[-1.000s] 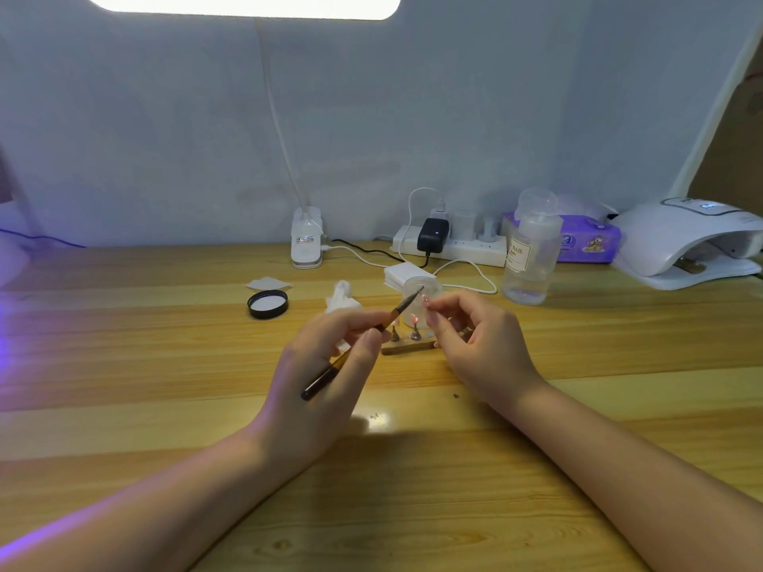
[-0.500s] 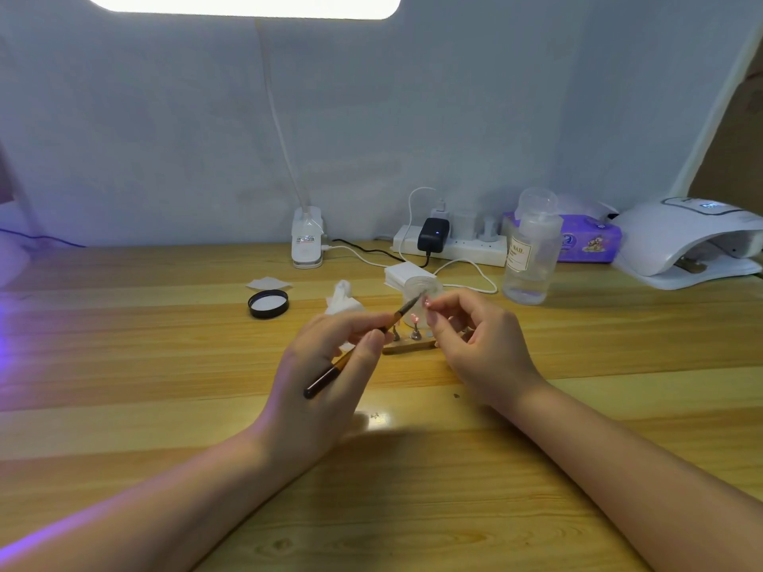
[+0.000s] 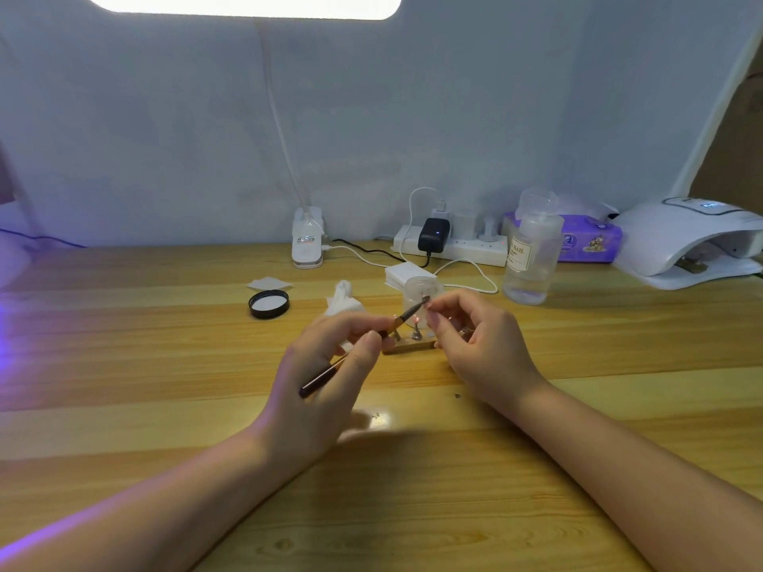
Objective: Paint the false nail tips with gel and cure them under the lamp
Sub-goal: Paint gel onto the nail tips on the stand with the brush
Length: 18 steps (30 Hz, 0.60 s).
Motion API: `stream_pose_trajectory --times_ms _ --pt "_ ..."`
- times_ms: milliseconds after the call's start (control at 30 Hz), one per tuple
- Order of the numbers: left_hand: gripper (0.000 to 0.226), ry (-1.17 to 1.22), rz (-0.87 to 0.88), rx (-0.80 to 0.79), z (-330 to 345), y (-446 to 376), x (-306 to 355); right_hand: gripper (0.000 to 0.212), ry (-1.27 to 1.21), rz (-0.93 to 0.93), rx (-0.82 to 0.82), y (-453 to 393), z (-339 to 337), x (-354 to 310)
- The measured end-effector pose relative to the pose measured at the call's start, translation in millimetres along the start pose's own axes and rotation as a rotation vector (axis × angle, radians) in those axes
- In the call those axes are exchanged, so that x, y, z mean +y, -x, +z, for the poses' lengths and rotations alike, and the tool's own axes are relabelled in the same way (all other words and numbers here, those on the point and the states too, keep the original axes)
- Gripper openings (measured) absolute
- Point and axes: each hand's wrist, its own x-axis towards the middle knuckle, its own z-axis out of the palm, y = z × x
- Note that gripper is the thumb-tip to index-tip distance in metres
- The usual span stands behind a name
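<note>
Between the earlier frames and this one our two hands have barely shifted; only the brush tip has crept slightly closer to our right fingertips. Our left hand [image 3: 330, 365] grips the gel brush [image 3: 363, 346] between thumb and curled fingers, the dark handle slanting down and to the left, the bristle end raised toward the right. Our right hand [image 3: 475, 344] has its thumb and forefinger pinched together around something small at the brush tip, presumably a nail tip, though it is too small for us to make out. Behind and between the hands sits the wooden stand [image 3: 408, 345] with small upright pegs, one of which carries a reddish tip [image 3: 416, 322]. A clear round jar [image 3: 421, 289] stands just behind the brush end, and its black lid [image 3: 268, 304] lies to the left on the wooden table [image 3: 165, 357], beside a crumpled white wipe [image 3: 342, 301]. Farther back we see the clear bottle [image 3: 530, 258] with a label, the white power strip [image 3: 454, 245] carrying a black adapter, and a purple tissue pack [image 3: 590, 241]. At far right rests the white curing lamp [image 3: 693, 241], well apart from both hands.
</note>
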Motion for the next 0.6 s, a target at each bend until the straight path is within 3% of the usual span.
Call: stream_pose_trajectory --times_ms 133,600 --pt "0.026 0.005 0.056 0.021 -1.1 -0.6 1.6 0.011 -0.014 0.004 -0.009 0.5 0.5 0.6" --pt "0.024 0.059 0.007 0.057 0.4 -0.7 2.8 0.008 -0.016 0.01 0.006 0.2 -0.4 -0.4"
